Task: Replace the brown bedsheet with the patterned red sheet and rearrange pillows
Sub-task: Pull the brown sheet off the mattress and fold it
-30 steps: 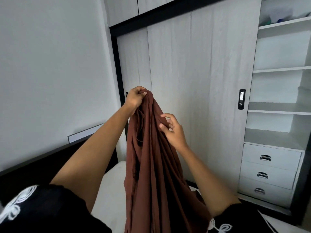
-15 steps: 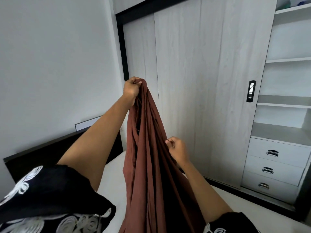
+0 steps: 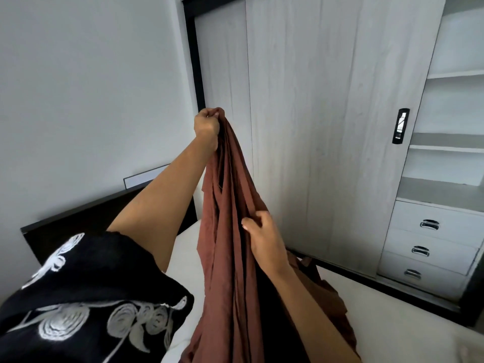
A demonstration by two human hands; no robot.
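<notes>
Pale wardrobe doors (image 3: 327,127) fill the background beyond our bare mattress (image 3: 183,258). We raise our left hand (image 3: 207,125) high, arm outstretched, fingers clenched around the bunched top of the brown bedsheet (image 3: 230,258). Our right hand (image 3: 264,238), lower, pinches a fold midway down. No legible writing shows anywhere.

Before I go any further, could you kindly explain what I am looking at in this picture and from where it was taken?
No machine here: a person wears a camera on the head, looking forward and down at their own bare arms. The left hand is raised and grips the gathered top of the brown bedsheet, which hangs in folds. The right hand pinches the cloth lower down. Beneath lies a bare white mattress with a dark headboard. Behind stands a pale wardrobe with drawers.
</notes>
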